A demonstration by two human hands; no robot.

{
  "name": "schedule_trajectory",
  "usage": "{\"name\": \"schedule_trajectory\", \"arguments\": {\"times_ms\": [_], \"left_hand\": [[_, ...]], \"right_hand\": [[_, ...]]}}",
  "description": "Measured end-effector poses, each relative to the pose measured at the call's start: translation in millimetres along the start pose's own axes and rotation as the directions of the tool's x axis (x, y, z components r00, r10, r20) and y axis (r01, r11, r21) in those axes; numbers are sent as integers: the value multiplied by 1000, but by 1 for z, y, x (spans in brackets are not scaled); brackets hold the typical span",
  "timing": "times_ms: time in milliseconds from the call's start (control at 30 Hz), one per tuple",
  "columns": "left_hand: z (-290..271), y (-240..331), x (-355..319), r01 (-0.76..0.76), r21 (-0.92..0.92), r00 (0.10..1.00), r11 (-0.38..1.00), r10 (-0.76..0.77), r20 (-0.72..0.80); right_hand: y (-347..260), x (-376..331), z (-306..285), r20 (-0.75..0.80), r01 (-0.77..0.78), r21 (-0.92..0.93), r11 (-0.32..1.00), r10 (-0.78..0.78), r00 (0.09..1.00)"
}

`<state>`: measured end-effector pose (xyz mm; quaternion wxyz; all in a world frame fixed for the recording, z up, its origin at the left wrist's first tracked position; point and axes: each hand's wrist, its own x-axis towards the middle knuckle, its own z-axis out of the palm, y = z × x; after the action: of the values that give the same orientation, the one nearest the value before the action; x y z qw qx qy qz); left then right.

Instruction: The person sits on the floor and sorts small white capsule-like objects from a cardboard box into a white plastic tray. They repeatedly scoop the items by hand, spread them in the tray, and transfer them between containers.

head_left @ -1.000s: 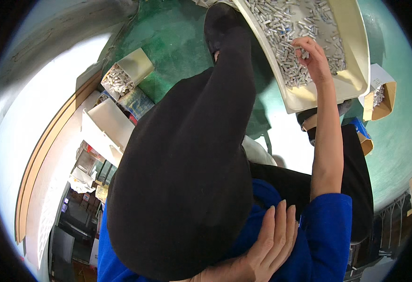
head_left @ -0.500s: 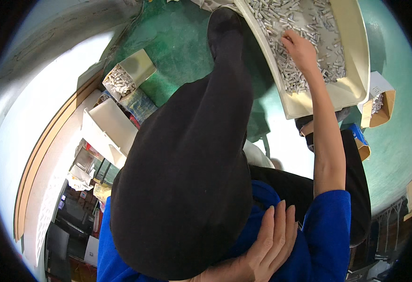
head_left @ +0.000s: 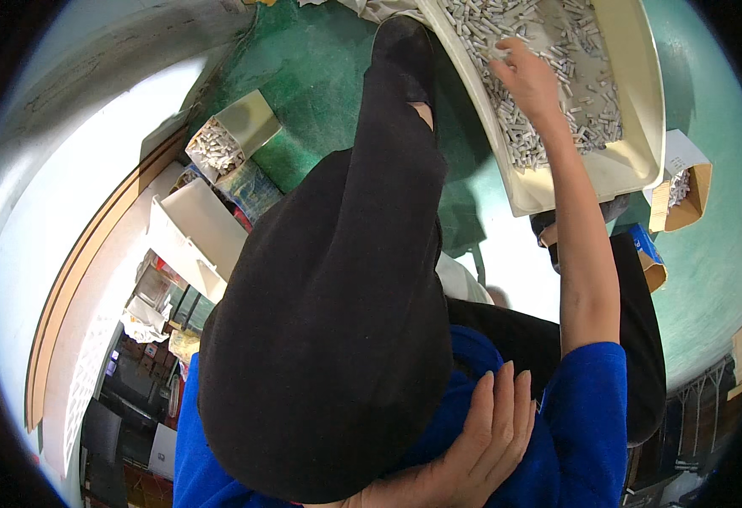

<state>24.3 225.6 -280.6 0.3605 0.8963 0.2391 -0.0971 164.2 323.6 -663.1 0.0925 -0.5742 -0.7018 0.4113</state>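
My right hand (head_left: 530, 85) is over the cream plastic tray (head_left: 639, 93) at the upper right, its fingers parted and nothing visible between them. Small whitish-grey cylindrical pieces (head_left: 533, 151) lie scattered and heaped across the tray floor, thickest along its left side. Whether my fingertips touch any piece, I cannot tell. My left hand (head_left: 477, 440) rests at the lower middle against my blue shirt, fingers stretched out, with its wrist partly hidden behind my raised black-trousered leg (head_left: 328, 322).
On the left stand an open box (head_left: 217, 148) holding similar pieces and a white plastic bin (head_left: 197, 233). Right of the tray, a cardboard box (head_left: 684, 199) holds more pieces, with a blue-and-brown carton (head_left: 648, 258) nearer me. The floor (head_left: 320, 76) is green.
My right hand has shifted slightly up and left over the tray, and its fingers have gone from pinched to parted. My raised leg has moved a little left; my left hand stays put.
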Motion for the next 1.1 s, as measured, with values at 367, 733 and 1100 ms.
{"name": "schedule_trajectory", "arguments": {"times_ms": [367,733,1100], "left_hand": [[-17,-6,7,74,-42,997,996,-74,11],[-25,-11,19,140,-93,990,986,-138,32],[-21,-12,21,145,-67,987,987,-149,-62]], "right_hand": [[34,-6,-58,343,-408,802,436,223,913],[65,80,-80,-58,-58,-582,811,30,998],[35,87,-106,-203,119,-532,838,-262,944]]}}
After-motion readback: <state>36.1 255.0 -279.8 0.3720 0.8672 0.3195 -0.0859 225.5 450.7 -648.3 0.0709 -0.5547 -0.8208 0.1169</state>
